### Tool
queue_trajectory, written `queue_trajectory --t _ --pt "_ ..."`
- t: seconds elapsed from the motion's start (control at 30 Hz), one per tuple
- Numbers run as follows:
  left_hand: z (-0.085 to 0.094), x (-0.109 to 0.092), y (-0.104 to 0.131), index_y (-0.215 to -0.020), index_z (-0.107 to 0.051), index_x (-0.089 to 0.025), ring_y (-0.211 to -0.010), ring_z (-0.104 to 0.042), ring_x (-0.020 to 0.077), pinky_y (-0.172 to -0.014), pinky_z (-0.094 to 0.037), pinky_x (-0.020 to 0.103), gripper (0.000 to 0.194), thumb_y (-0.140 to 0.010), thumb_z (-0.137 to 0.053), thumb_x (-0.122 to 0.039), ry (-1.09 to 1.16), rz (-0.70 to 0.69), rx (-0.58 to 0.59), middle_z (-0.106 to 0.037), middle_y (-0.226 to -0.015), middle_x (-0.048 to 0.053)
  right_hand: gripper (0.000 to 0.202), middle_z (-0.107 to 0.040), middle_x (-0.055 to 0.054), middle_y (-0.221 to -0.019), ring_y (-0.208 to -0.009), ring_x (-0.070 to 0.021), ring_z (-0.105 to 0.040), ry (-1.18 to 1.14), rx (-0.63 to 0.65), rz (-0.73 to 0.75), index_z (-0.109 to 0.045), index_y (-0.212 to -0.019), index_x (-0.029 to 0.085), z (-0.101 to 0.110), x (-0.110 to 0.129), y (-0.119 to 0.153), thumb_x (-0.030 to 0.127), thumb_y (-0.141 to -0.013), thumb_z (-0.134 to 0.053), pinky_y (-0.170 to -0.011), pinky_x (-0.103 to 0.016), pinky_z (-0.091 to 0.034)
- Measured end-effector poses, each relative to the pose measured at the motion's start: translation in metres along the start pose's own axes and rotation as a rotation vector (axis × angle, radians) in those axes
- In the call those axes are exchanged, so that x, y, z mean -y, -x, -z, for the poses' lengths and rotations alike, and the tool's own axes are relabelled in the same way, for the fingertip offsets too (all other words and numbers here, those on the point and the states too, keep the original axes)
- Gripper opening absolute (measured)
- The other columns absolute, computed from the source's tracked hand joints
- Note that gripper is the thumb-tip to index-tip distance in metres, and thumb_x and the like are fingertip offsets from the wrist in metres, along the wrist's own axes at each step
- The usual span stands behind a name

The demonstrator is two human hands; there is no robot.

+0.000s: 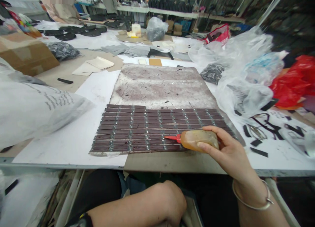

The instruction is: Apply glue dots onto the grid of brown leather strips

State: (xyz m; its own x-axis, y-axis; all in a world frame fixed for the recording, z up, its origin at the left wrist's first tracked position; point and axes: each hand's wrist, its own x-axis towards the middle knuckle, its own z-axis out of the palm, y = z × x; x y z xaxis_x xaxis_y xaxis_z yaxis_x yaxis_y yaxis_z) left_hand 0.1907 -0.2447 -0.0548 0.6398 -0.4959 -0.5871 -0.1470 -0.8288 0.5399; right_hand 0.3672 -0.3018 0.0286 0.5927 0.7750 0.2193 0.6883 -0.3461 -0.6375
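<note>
The right hand (227,153) grips an amber bottle (197,140) – its red nozzle (173,138) points leftward from the hand, over rows of brown strips (137,125). The left hand (164,199) is nearer the body, below the tabletop (61,151) – its fingers too hidden to tell whether they are closed.

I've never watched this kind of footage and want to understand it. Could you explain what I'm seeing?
There's no machine: this is bare-handed work, seen in one picture from a head-worn camera looking forward and down. The right hand holds a bottle, tipped nearly level, its red tip pointing left over rows of brown strips. They cover the near part of a stained board on the table. The left hand is low, in front of the table; its fingers are hidden. Bags lie on both sides.
</note>
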Motion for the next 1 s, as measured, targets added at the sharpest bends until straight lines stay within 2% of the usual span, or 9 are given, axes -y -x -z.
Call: queue_trajectory --t 0.23,0.4,0.63,0.8,1.0 --pt "0.001 0.000 0.000 -0.056 -0.068 -0.020 -0.048 -0.058 0.0191 -0.046 -0.041 0.027 0.013 -0.056 -0.070 -0.033 -0.024 0.022 0.020 -0.064 -0.051 0.005 0.053 -0.065 -0.007 -0.103 -0.093 -0.0245 -0.062 -0.028 0.015 -0.038 -0.057 -0.116 0.022 0.007 -0.009 0.001 0.053 -0.074 -0.065 -0.080 -0.036 -0.052" --pt "-0.003 0.002 0.001 -0.053 -0.066 -0.020 -0.045 -0.057 0.0176 -0.044 -0.040 0.026 0.016 -0.055 -0.071 -0.035 -0.005 0.035 -0.109 -0.060 -0.046 0.005 0.053 -0.065 -0.007 -0.102 -0.092 -0.0248 -0.062 -0.026 0.008 -0.052 -0.058 -0.116 0.023 0.013 -0.015 0.002 0.053 -0.073 -0.066 -0.080 -0.036 -0.052" --pt "-0.004 0.002 0.001 -0.060 -0.069 -0.019 -0.050 -0.060 0.0197 -0.047 -0.042 0.027 0.016 -0.055 -0.071 -0.034 -0.046 0.035 -0.027 -0.065 -0.054 0.007 0.052 -0.065 -0.006 -0.102 -0.090 -0.0240 -0.063 -0.043 -0.005 -0.130 -0.059 -0.113 0.023 0.021 -0.018 0.003 0.052 -0.071 -0.070 -0.079 -0.036 -0.052" --pt "-0.009 0.004 -0.002 -0.055 -0.066 -0.021 -0.048 -0.059 0.0182 -0.046 -0.040 0.026 0.015 -0.054 -0.072 -0.035 -0.022 0.051 -0.088 -0.062 -0.050 0.005 0.052 -0.066 -0.007 -0.101 -0.089 -0.0237 -0.062 -0.036 -0.023 -0.115 -0.059 -0.114 0.023 0.026 -0.024 0.005 0.053 -0.072 -0.068 -0.076 -0.034 -0.052" --pt "-0.008 0.004 -0.001 -0.060 -0.069 -0.022 -0.053 -0.060 0.0190 -0.050 -0.042 0.026 0.012 -0.054 -0.072 -0.031 -0.018 0.042 -0.044 -0.065 -0.055 0.005 0.054 -0.066 -0.007 -0.097 -0.085 -0.0230 -0.062 -0.032 -0.059 -0.098 -0.060 -0.113 0.023 0.031 -0.030 0.007 0.056 -0.071 -0.067 -0.071 -0.032 -0.053"
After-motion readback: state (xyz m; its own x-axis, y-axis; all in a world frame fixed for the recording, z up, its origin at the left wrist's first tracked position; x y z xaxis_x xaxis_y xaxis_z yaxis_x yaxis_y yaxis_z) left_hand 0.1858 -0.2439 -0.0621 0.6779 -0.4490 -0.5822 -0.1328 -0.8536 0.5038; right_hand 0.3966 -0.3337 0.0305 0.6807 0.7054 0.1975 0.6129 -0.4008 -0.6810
